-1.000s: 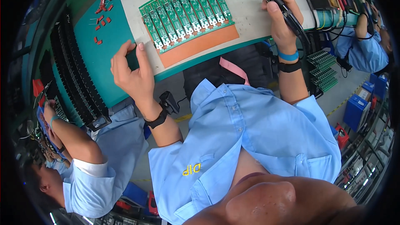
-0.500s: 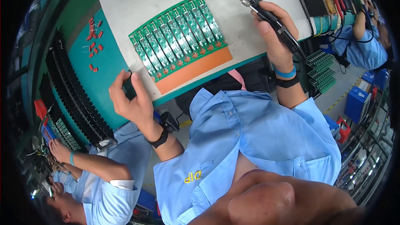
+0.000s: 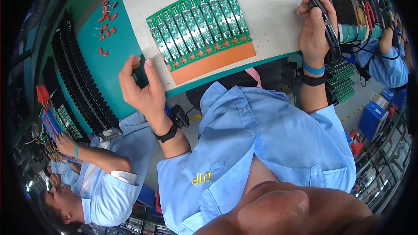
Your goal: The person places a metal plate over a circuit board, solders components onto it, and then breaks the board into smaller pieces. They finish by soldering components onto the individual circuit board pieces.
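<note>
Fingers of the left hand [image 3: 141,89] curl loosely over the bench [image 3: 278,21] edge, its grip apart and empty, just beside the near corner of the green circuit board panel [image 3: 200,26] on its orange carrier [image 3: 213,63]. Farther off, the right hand [image 3: 315,28] is clamped on a soldering iron [image 3: 320,8]. A careless nudge could skew the panel; the hot tip could drift onto the white mat.

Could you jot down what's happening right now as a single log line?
left hand: raised, fingers curled, beside circuit board panel | right hand: grips soldering iron | panel: flat on white mat
</note>
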Tool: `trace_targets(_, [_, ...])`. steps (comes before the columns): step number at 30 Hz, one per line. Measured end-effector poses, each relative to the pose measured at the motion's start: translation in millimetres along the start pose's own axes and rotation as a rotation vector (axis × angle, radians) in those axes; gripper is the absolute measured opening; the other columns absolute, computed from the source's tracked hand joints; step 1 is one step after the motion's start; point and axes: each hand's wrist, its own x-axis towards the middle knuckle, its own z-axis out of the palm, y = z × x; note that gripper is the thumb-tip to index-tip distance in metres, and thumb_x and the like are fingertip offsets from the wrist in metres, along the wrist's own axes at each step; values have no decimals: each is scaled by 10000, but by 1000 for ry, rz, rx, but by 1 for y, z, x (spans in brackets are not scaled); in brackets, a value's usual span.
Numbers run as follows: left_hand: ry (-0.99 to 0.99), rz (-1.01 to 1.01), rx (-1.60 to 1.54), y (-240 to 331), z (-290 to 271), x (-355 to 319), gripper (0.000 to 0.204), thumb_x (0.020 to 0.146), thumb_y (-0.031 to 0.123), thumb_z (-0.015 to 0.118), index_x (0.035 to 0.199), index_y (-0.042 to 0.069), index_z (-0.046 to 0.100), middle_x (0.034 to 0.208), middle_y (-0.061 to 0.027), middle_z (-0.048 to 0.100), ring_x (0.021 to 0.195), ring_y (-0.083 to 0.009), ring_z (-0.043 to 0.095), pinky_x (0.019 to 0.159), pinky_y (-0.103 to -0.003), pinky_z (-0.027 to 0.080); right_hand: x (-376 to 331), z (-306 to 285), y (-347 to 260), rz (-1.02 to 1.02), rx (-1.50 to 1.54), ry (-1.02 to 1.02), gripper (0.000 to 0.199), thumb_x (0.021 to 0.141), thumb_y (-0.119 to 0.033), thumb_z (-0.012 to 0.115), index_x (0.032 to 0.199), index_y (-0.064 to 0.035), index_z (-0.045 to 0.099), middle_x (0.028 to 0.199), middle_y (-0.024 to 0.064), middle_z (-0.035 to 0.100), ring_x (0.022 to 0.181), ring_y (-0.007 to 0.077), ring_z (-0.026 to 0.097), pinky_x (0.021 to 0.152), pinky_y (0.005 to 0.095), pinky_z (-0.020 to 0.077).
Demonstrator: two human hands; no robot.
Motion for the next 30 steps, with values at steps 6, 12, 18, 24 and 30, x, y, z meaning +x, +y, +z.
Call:
trace_targets(6, [30,24,11,-1,-1,1,313,889,41,780,1176,-32,679,989,-133,699,862,-232,658,793,-354,529,-1,7,-6,-54,-121,-48,451,1044,-175,612,1412,70,523,1190,212,688,993,213,644,922,362,525])
trace_targets(12, [-41,3,13,-3,-6,0,390,888,83,798,1234,-28,656,1027,-141,698,923,-236,657,837,-349,525,-4,-1,-2,-44,-66,-50,450,1033,-174,617,1387,91,535,1157,224,694,1009,237,665,926,378,533])
trace_targets(18, [-140,-159,-111,13,-15,20,537,886,174,819,1339,-10,596,1207,-172,658,1086,-269,625,930,-386,493,-8,14,-26,-70,36,-105,334,996,-159,645,1271,30,667,1093,161,706,953,203,669,868,327,541])
trace_targets(24, [-260,164,-29,35,0,44,590,860,215,835,1367,30,597,1321,-167,607,1193,-323,575,996,-435,451,-26,36,-68,101,-117,-473,408,916,-127,679,1249,101,617,1077,218,685,980,270,662,885,376,521])
trace_targets(30, [-516,317,78,50,13,67,574,849,267,819,1366,105,628,1384,-129,579,1286,-344,508,1099,-480,341,-27,61,-65,71,-212,-577,408,834,-29,739,1213,84,636,1026,191,678,921,239,642,831,351,507])
